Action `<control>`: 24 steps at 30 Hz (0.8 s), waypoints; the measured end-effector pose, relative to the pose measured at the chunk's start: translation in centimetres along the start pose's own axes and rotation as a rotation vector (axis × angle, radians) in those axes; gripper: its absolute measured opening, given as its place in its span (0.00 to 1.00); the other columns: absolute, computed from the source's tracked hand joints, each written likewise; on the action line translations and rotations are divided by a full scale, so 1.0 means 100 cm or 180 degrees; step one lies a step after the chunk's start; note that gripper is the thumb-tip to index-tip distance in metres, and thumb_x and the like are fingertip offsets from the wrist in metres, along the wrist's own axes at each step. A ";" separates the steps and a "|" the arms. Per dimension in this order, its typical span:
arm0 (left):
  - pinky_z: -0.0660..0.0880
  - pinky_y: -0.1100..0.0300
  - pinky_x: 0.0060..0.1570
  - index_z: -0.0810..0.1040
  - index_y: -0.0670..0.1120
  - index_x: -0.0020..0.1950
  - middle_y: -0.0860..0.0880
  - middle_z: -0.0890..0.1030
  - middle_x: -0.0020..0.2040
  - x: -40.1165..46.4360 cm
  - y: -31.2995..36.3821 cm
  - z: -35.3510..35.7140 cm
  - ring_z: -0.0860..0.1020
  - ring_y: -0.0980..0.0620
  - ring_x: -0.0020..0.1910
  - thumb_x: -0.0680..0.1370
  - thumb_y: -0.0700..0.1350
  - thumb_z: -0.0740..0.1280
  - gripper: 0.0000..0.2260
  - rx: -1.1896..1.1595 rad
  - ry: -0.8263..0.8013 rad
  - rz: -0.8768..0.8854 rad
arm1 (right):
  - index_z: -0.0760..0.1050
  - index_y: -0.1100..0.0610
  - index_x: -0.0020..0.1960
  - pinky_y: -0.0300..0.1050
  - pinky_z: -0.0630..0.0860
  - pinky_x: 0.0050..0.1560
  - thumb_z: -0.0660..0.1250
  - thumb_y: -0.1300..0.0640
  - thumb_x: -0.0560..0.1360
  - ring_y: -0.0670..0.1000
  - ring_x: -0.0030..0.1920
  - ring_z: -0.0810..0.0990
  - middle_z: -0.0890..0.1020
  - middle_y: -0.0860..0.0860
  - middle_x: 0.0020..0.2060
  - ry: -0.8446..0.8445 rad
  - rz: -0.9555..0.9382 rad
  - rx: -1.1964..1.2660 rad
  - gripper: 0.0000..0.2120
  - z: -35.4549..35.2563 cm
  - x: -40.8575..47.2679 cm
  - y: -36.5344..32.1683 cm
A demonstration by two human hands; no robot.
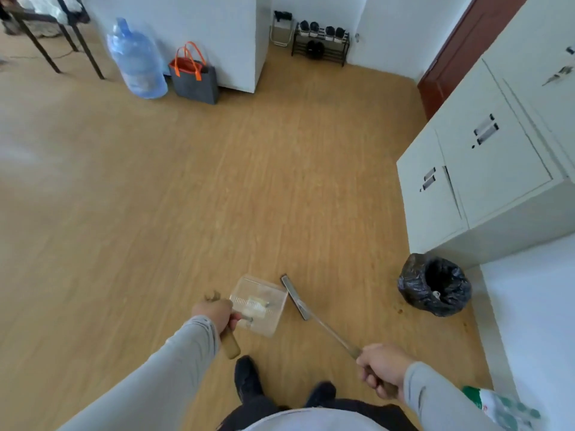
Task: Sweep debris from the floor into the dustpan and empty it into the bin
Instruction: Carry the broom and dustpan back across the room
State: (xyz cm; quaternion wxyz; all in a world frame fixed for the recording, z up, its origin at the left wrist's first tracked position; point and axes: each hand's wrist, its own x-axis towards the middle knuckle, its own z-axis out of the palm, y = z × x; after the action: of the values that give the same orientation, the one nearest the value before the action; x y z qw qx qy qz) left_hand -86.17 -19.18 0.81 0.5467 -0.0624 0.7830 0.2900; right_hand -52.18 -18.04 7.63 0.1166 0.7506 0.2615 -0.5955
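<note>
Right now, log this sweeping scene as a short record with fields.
left hand: grips the dustpan handle
dustpan: clear, on the floor, pale debris inside
right hand: grips the broom handle
broom: flat head just right of the dustpan
bin: black liner, open, right of the broom, beside the cabinet
emptying: not yet done

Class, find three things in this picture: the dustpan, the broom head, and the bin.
dustpan [259, 303]: head view, on its clear tray.
broom head [295, 297]: head view, middle of the dark strip on the floor.
bin [410, 281]: head view, on the black liner at its left rim.
</note>
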 end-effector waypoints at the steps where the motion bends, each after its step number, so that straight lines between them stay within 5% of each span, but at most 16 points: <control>1: 0.75 0.60 0.27 0.79 0.35 0.50 0.39 0.84 0.33 0.007 -0.004 0.003 0.75 0.48 0.21 0.78 0.38 0.64 0.07 -0.0066 -0.0034 -0.0053 | 0.76 0.60 0.43 0.37 0.66 0.25 0.61 0.63 0.77 0.47 0.22 0.71 0.78 0.53 0.26 0.0001 -0.0015 -0.0026 0.06 0.005 0.004 -0.007; 12: 0.78 0.56 0.25 0.70 0.42 0.61 0.37 0.84 0.37 0.057 -0.012 0.036 0.82 0.42 0.28 0.79 0.36 0.61 0.11 -0.0254 0.0025 -0.0285 | 0.73 0.52 0.63 0.38 0.69 0.25 0.61 0.62 0.77 0.46 0.26 0.72 0.81 0.54 0.33 -0.0076 -0.0226 -0.0321 0.15 0.011 0.034 -0.059; 14: 0.80 0.53 0.24 0.73 0.38 0.61 0.38 0.83 0.38 0.056 -0.012 0.045 0.82 0.42 0.27 0.79 0.34 0.61 0.11 0.0220 0.0083 -0.0052 | 0.72 0.52 0.65 0.38 0.69 0.24 0.61 0.62 0.78 0.46 0.27 0.72 0.81 0.54 0.33 -0.0088 -0.0322 -0.0331 0.17 0.008 0.032 -0.066; 18: 0.84 0.45 0.38 0.73 0.37 0.47 0.42 0.84 0.34 0.060 -0.004 0.050 0.86 0.43 0.35 0.78 0.35 0.64 0.01 0.1923 -0.0175 0.0316 | 0.70 0.54 0.72 0.38 0.69 0.24 0.61 0.62 0.79 0.46 0.27 0.72 0.81 0.55 0.34 -0.0042 -0.0365 -0.0473 0.22 0.000 0.033 -0.076; 24: 0.84 0.45 0.36 0.74 0.42 0.55 0.41 0.85 0.35 0.067 0.010 0.020 0.85 0.43 0.33 0.78 0.37 0.67 0.07 0.2849 -0.0134 0.0264 | 0.71 0.54 0.72 0.38 0.69 0.24 0.61 0.63 0.78 0.46 0.27 0.73 0.81 0.54 0.34 -0.0024 -0.0414 -0.0567 0.23 -0.015 0.022 -0.078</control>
State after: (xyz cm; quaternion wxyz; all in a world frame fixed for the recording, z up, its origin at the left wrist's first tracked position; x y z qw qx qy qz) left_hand -87.60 -15.88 -5.23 0.5236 0.2177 0.8219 -0.0543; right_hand -54.78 -10.24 6.94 0.1450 0.7164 0.3611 -0.5791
